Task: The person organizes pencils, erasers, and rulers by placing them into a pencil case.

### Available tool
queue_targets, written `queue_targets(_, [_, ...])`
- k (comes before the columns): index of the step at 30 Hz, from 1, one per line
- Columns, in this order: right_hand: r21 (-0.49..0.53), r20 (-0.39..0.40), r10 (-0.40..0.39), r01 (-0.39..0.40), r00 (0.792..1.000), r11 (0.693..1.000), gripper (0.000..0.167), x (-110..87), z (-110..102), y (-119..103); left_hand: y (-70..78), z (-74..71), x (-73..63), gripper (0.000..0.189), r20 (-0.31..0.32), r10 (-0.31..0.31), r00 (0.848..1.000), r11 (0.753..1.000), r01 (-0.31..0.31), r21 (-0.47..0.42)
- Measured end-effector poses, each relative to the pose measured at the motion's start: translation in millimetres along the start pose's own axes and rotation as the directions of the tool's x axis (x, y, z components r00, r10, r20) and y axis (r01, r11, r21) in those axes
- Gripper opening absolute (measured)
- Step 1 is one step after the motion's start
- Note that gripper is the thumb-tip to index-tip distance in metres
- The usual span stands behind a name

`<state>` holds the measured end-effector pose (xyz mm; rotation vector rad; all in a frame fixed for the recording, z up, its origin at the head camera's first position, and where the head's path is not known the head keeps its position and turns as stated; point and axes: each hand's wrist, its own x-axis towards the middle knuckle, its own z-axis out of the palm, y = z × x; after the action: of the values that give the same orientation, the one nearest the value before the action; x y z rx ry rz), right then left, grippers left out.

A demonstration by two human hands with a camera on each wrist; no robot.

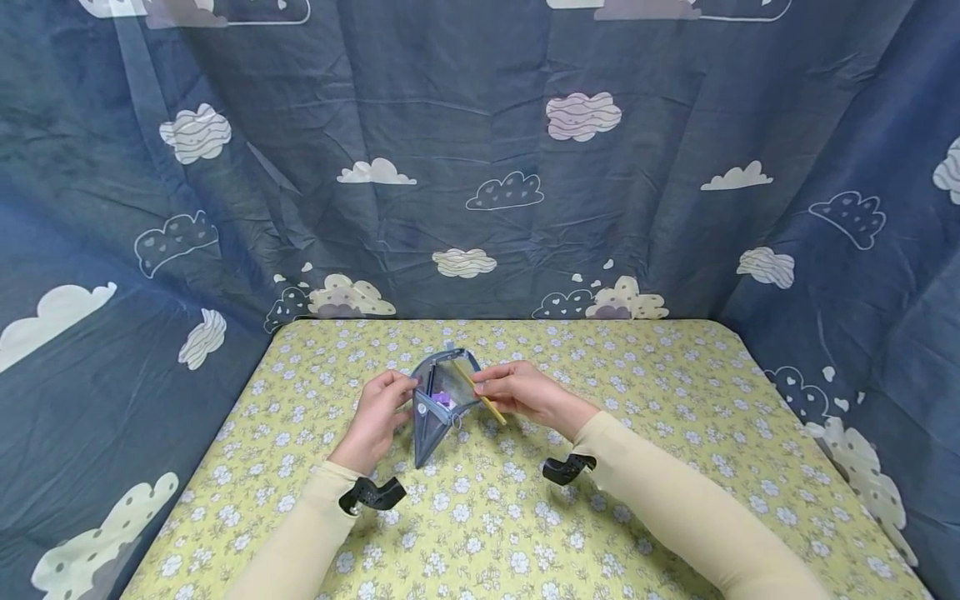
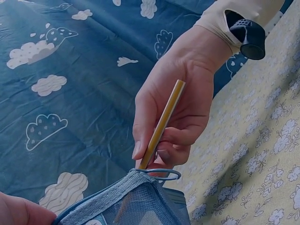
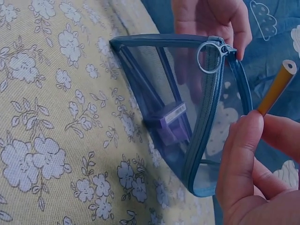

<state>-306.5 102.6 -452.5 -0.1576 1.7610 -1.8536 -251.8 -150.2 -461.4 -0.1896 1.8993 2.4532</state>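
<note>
My left hand (image 1: 375, 419) holds the edge of a blue-grey see-through mesh zip pouch (image 1: 426, 432), keeping it upright with its mouth gaping. A yellow pencil (image 1: 492, 407) is pinched between the thumb and fingers of my right hand (image 1: 531, 393); it slants across the pouch's mouth, its lower end outside. In the right wrist view, the pencil's blunt end (image 3: 281, 82) shows a dark core. Inside the pouch sits a small purple block (image 3: 171, 124) with a white label. A ring pull (image 3: 200, 62) hangs from the zipper. Part of the pencil is hidden by fingers and mesh.
A yellow floral cloth (image 1: 480, 533) covers the table. Dark blue cloud-print curtains (image 1: 465, 225) hang behind it and at both sides. Black wrist straps (image 1: 567, 469) sit over the cream sleeves (image 1: 667, 508).
</note>
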Motion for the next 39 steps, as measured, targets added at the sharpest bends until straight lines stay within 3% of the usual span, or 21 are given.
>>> queue_targets(14, [0.026,-0.027,0.015,-0.014,1.000,1.000,0.037,14.4,9.2,2.8,-2.2,0.8,-2.1,0.016,0.000,0.003,1.000,1.000,-0.003,0.025])
queue_targets(22, [0.010,-0.032,0.024,-0.024,0.999,1.000,0.042,23.2,14.0,3.6,-3.2,1.6,-3.3,0.017,0.001,-0.003,1.000,1.000,0.003,0.028])
queue_targets(39, [-0.050,-0.079,0.023,-0.027,0.997,0.998,0.037,33.6,26.7,3.5,-2.4,7.5,-1.3,0.014,0.006,0.016,1.000,0.998,-0.017,0.053])
